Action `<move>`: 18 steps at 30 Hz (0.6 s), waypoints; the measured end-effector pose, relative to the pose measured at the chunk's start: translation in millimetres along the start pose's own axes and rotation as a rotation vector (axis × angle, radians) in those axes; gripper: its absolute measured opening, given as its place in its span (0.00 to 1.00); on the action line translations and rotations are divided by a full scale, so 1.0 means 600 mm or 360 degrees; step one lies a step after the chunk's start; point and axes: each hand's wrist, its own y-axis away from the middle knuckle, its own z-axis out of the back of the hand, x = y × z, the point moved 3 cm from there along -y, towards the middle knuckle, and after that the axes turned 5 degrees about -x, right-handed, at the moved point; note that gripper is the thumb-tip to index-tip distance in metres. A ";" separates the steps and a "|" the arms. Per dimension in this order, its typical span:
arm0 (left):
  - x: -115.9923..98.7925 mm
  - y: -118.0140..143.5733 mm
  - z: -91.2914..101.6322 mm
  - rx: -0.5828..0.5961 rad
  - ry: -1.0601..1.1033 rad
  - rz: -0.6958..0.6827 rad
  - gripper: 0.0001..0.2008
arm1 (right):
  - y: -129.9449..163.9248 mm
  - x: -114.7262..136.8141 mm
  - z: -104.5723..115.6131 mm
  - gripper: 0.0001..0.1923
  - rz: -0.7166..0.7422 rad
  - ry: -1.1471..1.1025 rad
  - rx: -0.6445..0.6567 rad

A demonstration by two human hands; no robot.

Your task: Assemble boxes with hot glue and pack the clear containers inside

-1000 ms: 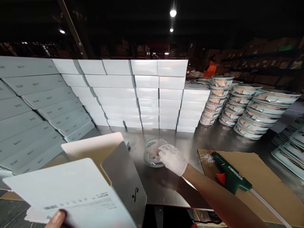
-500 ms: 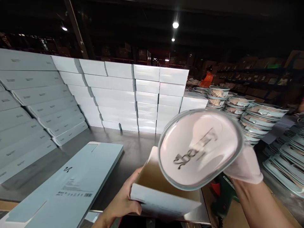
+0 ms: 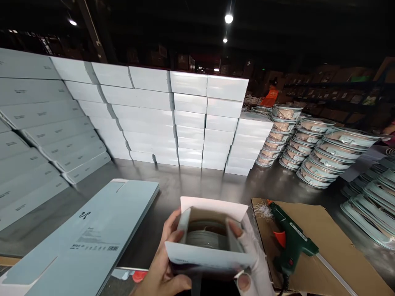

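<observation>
A small pale blue-white carton (image 3: 212, 257) with raised flaps is held low in front of me. My left hand (image 3: 169, 255) grips its left side, fingers behind and thumb in front. My right hand (image 3: 254, 255), in a whitish glove with bare fingertips showing, clasps the right side, one finger reaching over the wall inside. Down in the carton lies a rounded, grey-rimmed oval package (image 3: 208, 239), mostly hidden by the walls. To the left rests a stack of flat pale blue cartons (image 3: 101, 230) with printed text and a barcode.
A green glue gun (image 3: 291, 234) with a red trigger lies on brown cardboard (image 3: 324, 242) at the right. Walls of white boxes (image 3: 148, 98) stand behind and left on the metal table (image 3: 173, 179). Stacked oval packages (image 3: 333, 156) fill the right; an orange-clad person (image 3: 270, 96) is beyond.
The oval package has gone from my raised right hand down into the carton. My right hand has moved left and down onto the carton's right side, uncovering the glue gun.
</observation>
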 end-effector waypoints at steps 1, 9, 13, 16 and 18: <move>-0.008 -0.001 -0.003 0.0004 0.0017 -0.0076 0.31 | 0.001 0.003 -0.007 0.31 0.0030 -0.0005 -0.0004; -0.062 -0.019 -0.024 -0.0382 -0.0149 0.0126 0.16 | 0.006 0.009 -0.039 0.35 -0.0210 0.0211 -0.0225; -0.066 -0.029 -0.002 -0.0033 -0.0413 0.0378 0.20 | 0.005 -0.001 0.021 0.34 -0.0257 0.0472 -0.0123; -0.065 -0.035 0.019 0.0056 -0.0468 0.0354 0.21 | 0.021 -0.028 0.128 0.25 -0.0567 0.1154 -0.0218; -0.064 -0.035 0.024 0.0093 -0.0500 0.0385 0.24 | 0.040 -0.048 0.201 0.18 -0.0813 0.1580 -0.0351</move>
